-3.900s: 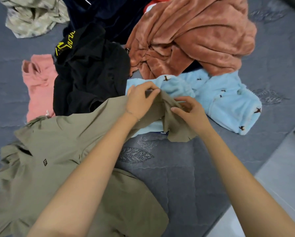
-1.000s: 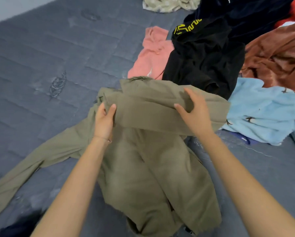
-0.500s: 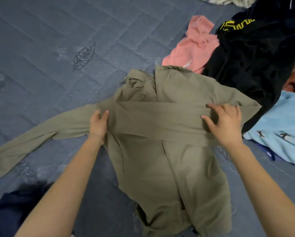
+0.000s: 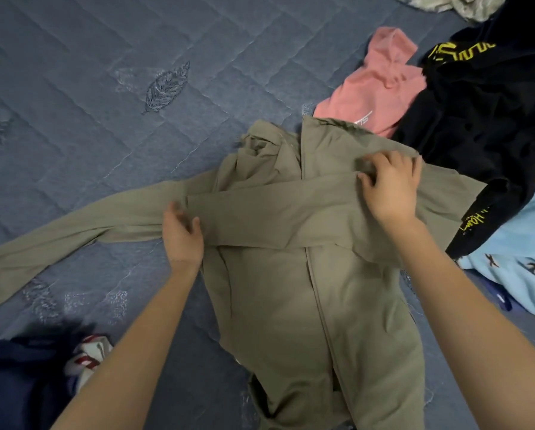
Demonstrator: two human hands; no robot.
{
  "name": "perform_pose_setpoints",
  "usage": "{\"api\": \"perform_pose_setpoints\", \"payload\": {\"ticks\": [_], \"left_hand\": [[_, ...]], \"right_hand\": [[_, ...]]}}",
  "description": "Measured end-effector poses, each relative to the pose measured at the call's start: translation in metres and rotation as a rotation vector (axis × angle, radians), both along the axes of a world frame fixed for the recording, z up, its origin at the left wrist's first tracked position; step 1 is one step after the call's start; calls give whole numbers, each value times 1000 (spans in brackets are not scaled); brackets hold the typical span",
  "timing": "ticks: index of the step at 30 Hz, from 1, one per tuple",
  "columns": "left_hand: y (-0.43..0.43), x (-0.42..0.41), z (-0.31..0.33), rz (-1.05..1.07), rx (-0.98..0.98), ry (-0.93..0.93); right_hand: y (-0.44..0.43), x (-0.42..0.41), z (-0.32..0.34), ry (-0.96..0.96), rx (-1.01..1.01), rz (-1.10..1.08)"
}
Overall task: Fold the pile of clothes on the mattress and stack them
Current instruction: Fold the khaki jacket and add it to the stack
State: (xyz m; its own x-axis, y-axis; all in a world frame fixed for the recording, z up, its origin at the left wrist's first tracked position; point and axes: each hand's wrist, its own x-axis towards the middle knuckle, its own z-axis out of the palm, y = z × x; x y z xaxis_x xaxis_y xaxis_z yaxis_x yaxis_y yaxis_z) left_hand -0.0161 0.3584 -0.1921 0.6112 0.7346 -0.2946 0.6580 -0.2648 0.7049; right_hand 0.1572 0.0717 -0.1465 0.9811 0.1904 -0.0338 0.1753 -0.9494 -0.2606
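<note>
An olive-green zip jacket (image 4: 291, 299) lies spread on the blue quilted mattress (image 4: 104, 88). Its right sleeve is folded flat across the chest. Its other sleeve stretches out to the left edge of view. My left hand (image 4: 182, 235) rests on the jacket's left shoulder, pinching the end of the folded sleeve. My right hand (image 4: 390, 184) presses down on the right shoulder with fingers curled into the fabric. The unfolded pile sits at the upper right: a pink garment (image 4: 374, 88), a black garment with yellow print (image 4: 483, 119) and a light blue fleece (image 4: 520, 259).
A dark navy garment with a white and red piece (image 4: 27, 377) lies at the bottom left. A pale camouflage-patterned cloth (image 4: 446, 3) shows at the top edge. Bare mattress fills the upper left.
Since 3.9 s ago the jacket was laid out flat and its right sleeve folded across the chest. In the last half second my right hand slid up toward the shoulder seam.
</note>
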Motion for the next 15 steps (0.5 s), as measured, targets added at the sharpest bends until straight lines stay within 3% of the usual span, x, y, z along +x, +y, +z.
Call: {"api": "perform_pose_setpoints", "payload": {"ticks": [3, 5, 7, 10, 15], "left_hand": [[-9, -7, -5, -412, 374, 83], [-15, -9, -13, -717, 387, 252], [-16, -13, -22, -861, 359, 412], [-13, -18, -24, -800, 334, 419], [13, -38, -9, -672, 476, 325]], "right_hand": [[13, -12, -8, -9, -29, 91], [21, -23, -14, 46, -59, 113], [30, -31, -19, 66, -72, 137], [50, -42, -18, 36, -36, 193], [111, -74, -15, 65, -8, 318]]}}
